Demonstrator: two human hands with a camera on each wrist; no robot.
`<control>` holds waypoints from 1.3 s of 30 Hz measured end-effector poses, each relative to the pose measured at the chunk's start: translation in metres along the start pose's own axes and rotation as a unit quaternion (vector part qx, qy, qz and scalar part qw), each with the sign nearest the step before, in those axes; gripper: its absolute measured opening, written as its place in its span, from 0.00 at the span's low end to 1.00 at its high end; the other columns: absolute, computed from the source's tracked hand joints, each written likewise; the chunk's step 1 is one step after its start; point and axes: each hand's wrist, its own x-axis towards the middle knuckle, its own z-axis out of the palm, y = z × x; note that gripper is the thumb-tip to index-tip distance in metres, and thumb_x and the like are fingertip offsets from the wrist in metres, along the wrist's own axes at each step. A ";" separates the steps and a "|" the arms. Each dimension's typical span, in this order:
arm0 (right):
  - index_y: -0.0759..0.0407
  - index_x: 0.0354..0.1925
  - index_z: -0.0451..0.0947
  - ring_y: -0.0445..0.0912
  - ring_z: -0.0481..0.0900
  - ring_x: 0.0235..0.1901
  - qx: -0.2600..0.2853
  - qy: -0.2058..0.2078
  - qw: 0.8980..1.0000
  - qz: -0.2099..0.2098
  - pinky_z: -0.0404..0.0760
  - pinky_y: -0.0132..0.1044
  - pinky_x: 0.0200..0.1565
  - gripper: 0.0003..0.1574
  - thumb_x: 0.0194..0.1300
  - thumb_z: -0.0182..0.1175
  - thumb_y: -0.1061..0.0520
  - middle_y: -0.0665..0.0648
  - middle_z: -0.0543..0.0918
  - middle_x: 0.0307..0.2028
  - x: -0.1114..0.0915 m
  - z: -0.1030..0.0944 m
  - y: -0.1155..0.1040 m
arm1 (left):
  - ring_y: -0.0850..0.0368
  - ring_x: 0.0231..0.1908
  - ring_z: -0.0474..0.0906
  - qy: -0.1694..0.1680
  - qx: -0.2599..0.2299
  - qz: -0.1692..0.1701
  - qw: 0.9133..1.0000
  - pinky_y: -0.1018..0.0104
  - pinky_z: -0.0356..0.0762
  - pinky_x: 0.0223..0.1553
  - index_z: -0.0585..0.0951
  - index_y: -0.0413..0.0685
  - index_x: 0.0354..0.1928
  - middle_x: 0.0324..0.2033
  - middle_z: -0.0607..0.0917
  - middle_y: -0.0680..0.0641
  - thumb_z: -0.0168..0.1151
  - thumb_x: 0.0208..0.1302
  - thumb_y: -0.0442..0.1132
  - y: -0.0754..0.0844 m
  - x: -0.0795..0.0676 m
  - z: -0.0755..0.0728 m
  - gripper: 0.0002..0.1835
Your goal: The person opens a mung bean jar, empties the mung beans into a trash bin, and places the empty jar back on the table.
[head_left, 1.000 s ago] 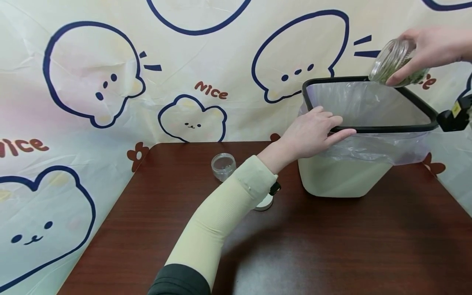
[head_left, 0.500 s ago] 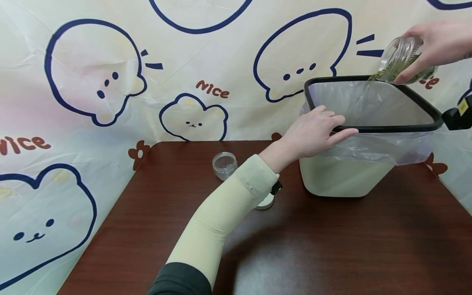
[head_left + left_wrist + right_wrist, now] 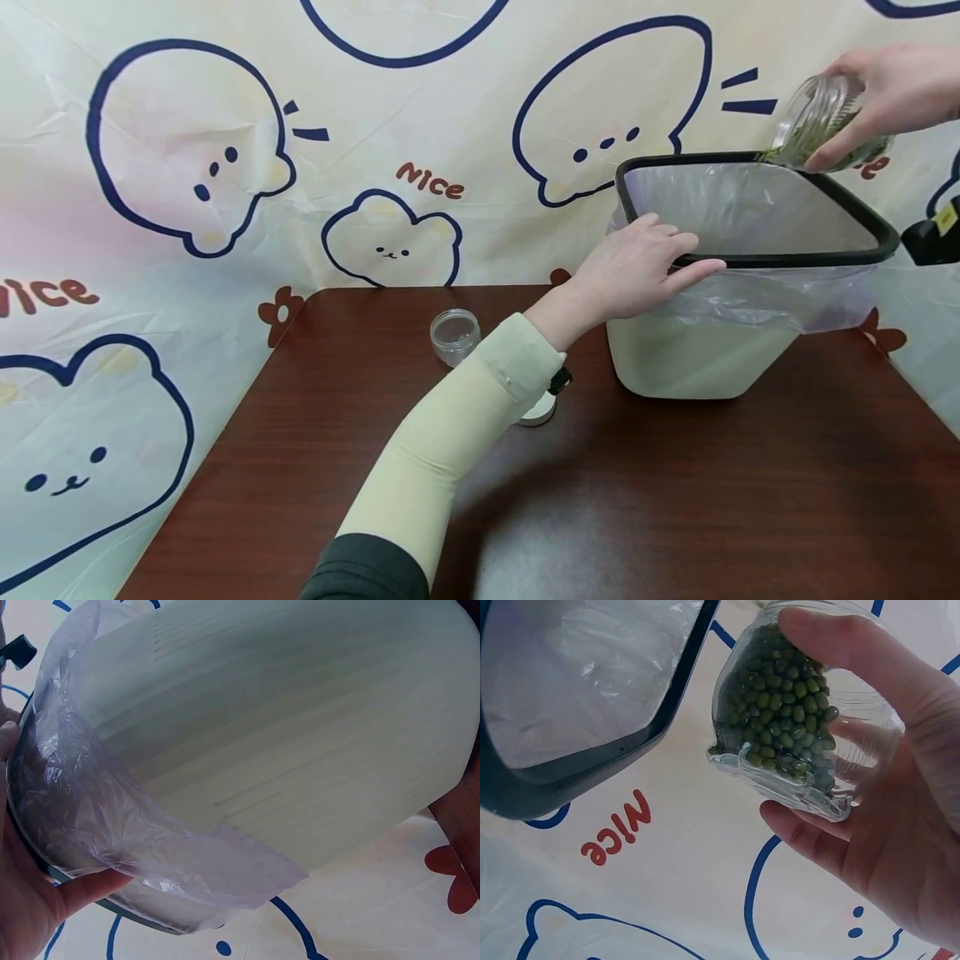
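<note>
My left hand (image 3: 626, 271) grips the near-left part of the black rim of a pale green trash bin (image 3: 697, 362). Its thumb lies outside, against the translucent bag (image 3: 795, 296) that lines the bin and folds over the rim. At upper right, my right hand (image 3: 900, 92) holds a clear glass jar (image 3: 802, 121) on its side, mouth tilted toward the bin. The jar's mouth sits over the far rim. Green mung beans (image 3: 780, 712) fill part of the jar in the right wrist view, and some lie at its mouth. The bin's bottom is hidden.
A small clear jar (image 3: 455, 337) stands on the brown table (image 3: 675, 500) left of the bin. My left forearm partly covers a white round lid (image 3: 540, 411). Behind the table hangs a cartoon-print cloth (image 3: 360, 108).
The right hand has shifted slightly right with the jar, its mouth tipping down. Green beans have come to the mouth and spilled over the bin. My left hand stays on the rim.
</note>
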 end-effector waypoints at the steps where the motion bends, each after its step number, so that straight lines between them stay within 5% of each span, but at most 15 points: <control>1: 0.83 0.66 0.36 0.76 0.59 0.47 0.000 0.000 1.000 -0.001 0.64 0.70 0.51 0.65 0.58 0.69 0.51 0.86 0.54 0.52 0.000 0.000 0.000 | 0.61 0.33 0.67 0.000 0.001 0.000 1.000 0.73 0.62 0.37 0.72 0.53 0.28 0.23 0.74 0.55 0.42 0.73 0.62 0.000 0.000 0.000 0.24; 10: 0.85 0.66 0.35 0.79 0.55 0.50 0.013 0.004 1.000 -0.008 0.60 0.72 0.54 0.59 0.61 0.66 0.58 0.87 0.50 0.55 -0.003 -0.002 0.000 | 0.62 0.33 0.66 -0.003 0.007 0.003 1.000 0.73 0.62 0.38 0.72 0.53 0.28 0.23 0.73 0.55 0.42 0.73 0.62 0.002 0.001 0.000 0.24; 14: 0.85 0.65 0.36 0.77 0.63 0.46 0.006 -0.018 1.000 -0.007 0.73 0.65 0.45 0.62 0.58 0.69 0.55 0.87 0.54 0.52 -0.003 -0.001 0.000 | 0.61 0.33 0.67 -0.007 -0.001 0.003 1.000 0.73 0.62 0.38 0.72 0.53 0.28 0.23 0.74 0.55 0.42 0.74 0.62 0.002 0.002 0.000 0.24; 24: 0.85 0.66 0.38 0.72 0.72 0.35 0.018 0.001 1.000 -0.012 0.80 0.50 0.29 0.63 0.55 0.71 0.55 0.86 0.57 0.49 -0.003 0.004 -0.002 | 0.61 0.34 0.68 -0.010 -0.010 0.000 1.000 0.73 0.62 0.38 0.74 0.53 0.29 0.24 0.74 0.55 0.42 0.73 0.61 0.002 0.002 0.000 0.24; 28: 0.84 0.66 0.37 0.72 0.72 0.36 0.021 0.014 0.999 -0.021 0.80 0.57 0.35 0.63 0.58 0.69 0.55 0.86 0.56 0.50 -0.003 0.003 -0.005 | 0.61 0.34 0.68 -0.011 -0.014 -0.004 1.000 0.73 0.62 0.37 0.73 0.53 0.29 0.24 0.74 0.54 0.42 0.73 0.62 0.000 0.000 0.000 0.24; 34: 0.85 0.65 0.37 0.68 0.74 0.33 0.030 -0.021 0.999 -0.018 0.81 0.48 0.28 0.63 0.56 0.70 0.56 0.86 0.57 0.49 -0.004 0.004 -0.008 | 0.61 0.34 0.67 -0.007 -0.016 -0.005 1.000 0.72 0.62 0.36 0.73 0.53 0.28 0.23 0.74 0.54 0.42 0.73 0.62 0.000 0.000 0.001 0.24; 39: 0.84 0.66 0.38 0.71 0.72 0.35 0.020 -0.005 1.000 -0.013 0.79 0.47 0.27 0.64 0.55 0.71 0.54 0.86 0.57 0.49 -0.002 0.006 -0.004 | 0.61 0.34 0.67 -0.007 -0.013 -0.004 1.000 0.72 0.62 0.37 0.73 0.53 0.28 0.23 0.74 0.55 0.42 0.73 0.62 0.000 0.000 0.001 0.24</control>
